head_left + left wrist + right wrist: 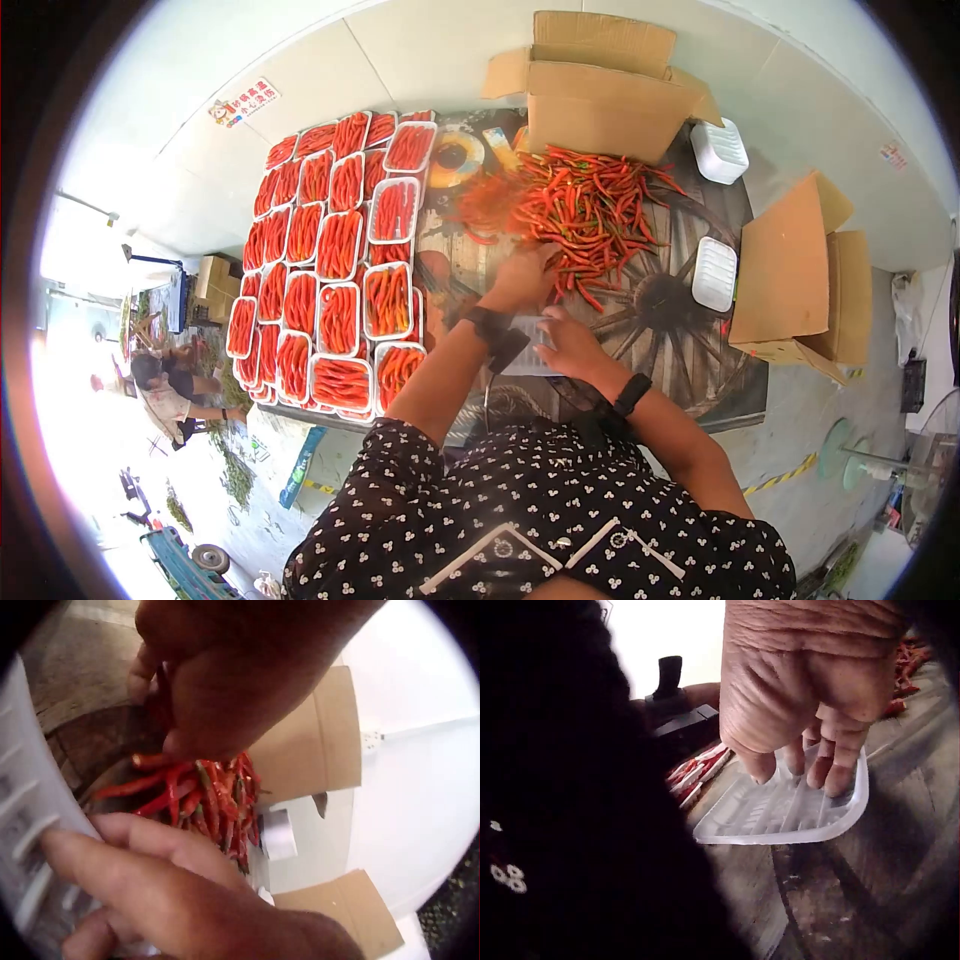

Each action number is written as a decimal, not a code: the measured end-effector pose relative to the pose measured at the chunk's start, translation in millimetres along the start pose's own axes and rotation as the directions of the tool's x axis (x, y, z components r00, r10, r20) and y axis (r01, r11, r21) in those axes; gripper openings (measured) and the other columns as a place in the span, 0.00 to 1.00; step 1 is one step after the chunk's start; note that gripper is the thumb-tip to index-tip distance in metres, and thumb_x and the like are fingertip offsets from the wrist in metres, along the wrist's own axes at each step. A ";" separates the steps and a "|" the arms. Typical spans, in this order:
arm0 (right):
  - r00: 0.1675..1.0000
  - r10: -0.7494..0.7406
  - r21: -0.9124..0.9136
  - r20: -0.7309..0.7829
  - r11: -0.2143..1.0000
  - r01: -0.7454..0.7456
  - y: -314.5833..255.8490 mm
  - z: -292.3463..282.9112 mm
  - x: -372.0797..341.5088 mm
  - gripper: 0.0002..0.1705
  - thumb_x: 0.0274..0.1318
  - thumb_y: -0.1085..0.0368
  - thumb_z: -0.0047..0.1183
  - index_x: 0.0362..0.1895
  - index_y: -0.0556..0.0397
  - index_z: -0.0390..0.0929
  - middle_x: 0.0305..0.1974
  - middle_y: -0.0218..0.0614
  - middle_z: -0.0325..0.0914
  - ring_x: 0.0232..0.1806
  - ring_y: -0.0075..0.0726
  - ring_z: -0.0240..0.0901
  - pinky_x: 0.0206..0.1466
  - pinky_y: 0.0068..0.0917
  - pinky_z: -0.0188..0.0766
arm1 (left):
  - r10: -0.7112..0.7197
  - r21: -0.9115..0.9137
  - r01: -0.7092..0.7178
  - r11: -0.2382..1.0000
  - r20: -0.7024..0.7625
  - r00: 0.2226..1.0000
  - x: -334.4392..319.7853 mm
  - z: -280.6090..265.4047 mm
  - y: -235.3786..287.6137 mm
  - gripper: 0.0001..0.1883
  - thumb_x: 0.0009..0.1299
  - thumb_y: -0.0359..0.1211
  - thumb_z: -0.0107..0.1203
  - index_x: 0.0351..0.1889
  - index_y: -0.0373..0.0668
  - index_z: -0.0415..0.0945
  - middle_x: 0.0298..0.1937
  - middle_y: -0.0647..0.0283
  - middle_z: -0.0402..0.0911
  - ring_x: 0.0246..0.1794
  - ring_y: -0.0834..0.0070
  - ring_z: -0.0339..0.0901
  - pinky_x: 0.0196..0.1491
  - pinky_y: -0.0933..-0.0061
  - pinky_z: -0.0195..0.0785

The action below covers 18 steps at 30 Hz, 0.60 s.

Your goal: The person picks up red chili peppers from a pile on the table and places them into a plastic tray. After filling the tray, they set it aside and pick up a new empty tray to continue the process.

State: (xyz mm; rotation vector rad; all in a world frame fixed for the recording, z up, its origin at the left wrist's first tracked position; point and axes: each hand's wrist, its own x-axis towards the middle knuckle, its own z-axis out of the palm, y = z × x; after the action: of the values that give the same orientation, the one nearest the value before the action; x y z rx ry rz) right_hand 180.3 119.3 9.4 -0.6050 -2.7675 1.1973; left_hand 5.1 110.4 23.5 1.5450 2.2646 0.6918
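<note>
My left hand [527, 277] is at the near edge of a heap of red chili peppers [590, 215]. In the left wrist view, the same hand [225, 682] curls around dark red chili peppers [160, 701], mostly hidden by its fingers. Just nearer to my body, my right hand [577, 348] is over a translucent white plastic tray [780, 817]. Seen from the right wrist, the fingers of that hand [802, 697] point down into the tray, fingertips at its ribbed floor. No peppers show in the visible part of the tray.
Packed trays of red chilies [340, 245] stand in stacked rows on the left of the table. Behind the heap is an open cardboard box [600, 110]; another box [800, 280] stands right. Stacked white trays [720, 150] and a single tray [714, 273] lie near the right edge.
</note>
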 end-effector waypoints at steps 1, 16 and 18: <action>1.000 0.006 0.002 -0.005 1.000 -0.006 -2.7 -1.1 2.9 0.22 0.47 0.59 0.59 0.44 0.61 0.75 0.54 0.50 0.67 0.50 0.55 0.71 0.52 0.41 0.69 | 0.016 -0.058 -0.012 0.998 0.069 0.997 3.2 -14.9 1.6 0.19 0.59 0.34 0.56 0.50 0.45 0.76 0.47 0.52 0.76 0.46 0.50 0.75 0.49 0.57 0.70; 0.999 0.012 0.031 0.030 0.999 -0.013 -11.7 -8.2 13.5 0.20 0.48 0.63 0.56 0.45 0.62 0.75 0.54 0.50 0.67 0.51 0.55 0.70 0.55 0.43 0.67 | 0.045 0.050 -0.018 0.999 -0.609 0.792 58.6 -24.0 -126.9 0.35 0.62 0.42 0.60 0.65 0.38 0.61 0.64 0.37 0.59 0.65 0.42 0.56 0.64 0.46 0.51; 0.997 0.021 0.026 0.071 0.999 -0.023 -6.7 -5.0 15.2 0.20 0.48 0.63 0.56 0.44 0.63 0.75 0.54 0.51 0.67 0.50 0.56 0.71 0.54 0.42 0.68 | 0.040 -0.113 -0.125 0.986 -0.563 0.826 76.1 -29.8 -125.0 0.31 0.63 0.41 0.59 0.62 0.39 0.65 0.61 0.42 0.65 0.64 0.46 0.59 0.62 0.47 0.53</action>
State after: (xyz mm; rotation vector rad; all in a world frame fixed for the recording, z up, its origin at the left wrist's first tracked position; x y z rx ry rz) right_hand 165.2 124.4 16.3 -0.6039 -2.8044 1.2818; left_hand -135.5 137.2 -19.6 1.5173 2.4671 1.4704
